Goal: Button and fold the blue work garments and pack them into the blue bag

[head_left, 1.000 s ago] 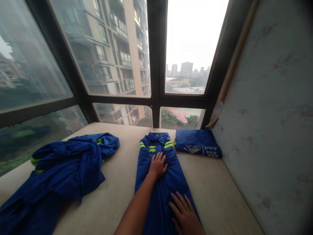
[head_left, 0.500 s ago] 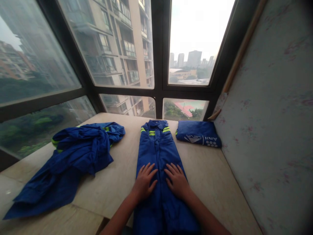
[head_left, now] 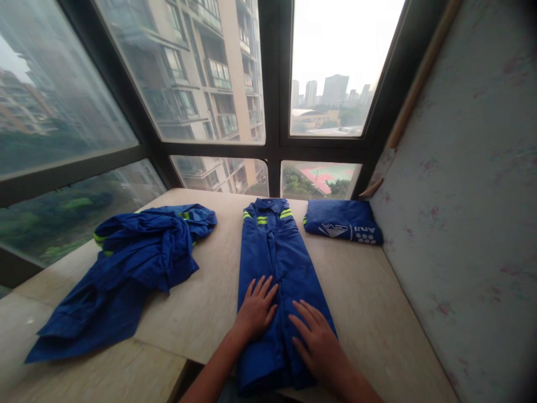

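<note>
A blue work garment [head_left: 274,252] with a collar and yellow-green stripes lies in a long, narrow fold, its collar toward the window. Its lower end reaches the near edge of the ledge. My left hand [head_left: 257,308] lies on its left half, palm down with fingers spread. On the right half rests my right hand [head_left: 314,338], a little nearer to me, its fingers stretched out and apart. Neither hand grips the cloth.
To the left a crumpled blue garment [head_left: 138,268] with yellow-green trim spreads over the pale ledge [head_left: 218,313]. A folded blue garment [head_left: 342,221] with white lettering sits at the back right, near the wall [head_left: 474,224]. Dark-framed windows [head_left: 272,112] border the ledge.
My right hand has slid down the garment toward me, while my left hand has stayed about where it was on the cloth. The view has shifted slightly.
</note>
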`<state>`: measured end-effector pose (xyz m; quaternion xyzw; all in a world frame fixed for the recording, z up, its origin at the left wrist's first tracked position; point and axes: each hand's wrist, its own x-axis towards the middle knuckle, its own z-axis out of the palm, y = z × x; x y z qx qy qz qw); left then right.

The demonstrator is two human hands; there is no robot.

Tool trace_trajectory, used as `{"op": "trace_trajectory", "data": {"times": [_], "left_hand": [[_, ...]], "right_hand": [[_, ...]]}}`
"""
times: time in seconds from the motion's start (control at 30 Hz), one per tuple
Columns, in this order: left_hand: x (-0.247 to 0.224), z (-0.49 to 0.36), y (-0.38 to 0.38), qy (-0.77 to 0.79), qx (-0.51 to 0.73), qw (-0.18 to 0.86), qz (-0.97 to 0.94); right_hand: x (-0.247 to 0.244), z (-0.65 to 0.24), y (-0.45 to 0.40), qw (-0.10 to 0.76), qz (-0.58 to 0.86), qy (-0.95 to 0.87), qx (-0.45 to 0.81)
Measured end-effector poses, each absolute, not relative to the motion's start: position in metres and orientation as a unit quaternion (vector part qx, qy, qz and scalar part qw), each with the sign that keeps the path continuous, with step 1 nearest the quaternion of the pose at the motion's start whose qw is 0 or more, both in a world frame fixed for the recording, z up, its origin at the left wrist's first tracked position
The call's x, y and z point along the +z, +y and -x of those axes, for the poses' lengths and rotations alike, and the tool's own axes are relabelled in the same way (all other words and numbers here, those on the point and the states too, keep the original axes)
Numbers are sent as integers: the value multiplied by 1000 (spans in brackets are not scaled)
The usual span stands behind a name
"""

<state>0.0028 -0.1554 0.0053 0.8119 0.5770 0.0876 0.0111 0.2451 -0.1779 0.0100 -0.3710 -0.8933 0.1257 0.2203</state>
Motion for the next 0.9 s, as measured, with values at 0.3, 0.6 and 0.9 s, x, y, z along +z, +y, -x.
{"op": "trace_trajectory", "data": {"times": [0.3,0.6,0.9], "left_hand": [[5,-4,-154,584,72,25,-808],[18,2,-161,563,100,77,-817],[21,9,-134,510,63,32,-857]], "right_hand": [[-27,-224,-229,273,224,-934,-47],[-32,-222,-241,372,245,-885,-133],[0,-219,-242,296,242,-923,-39]]}}
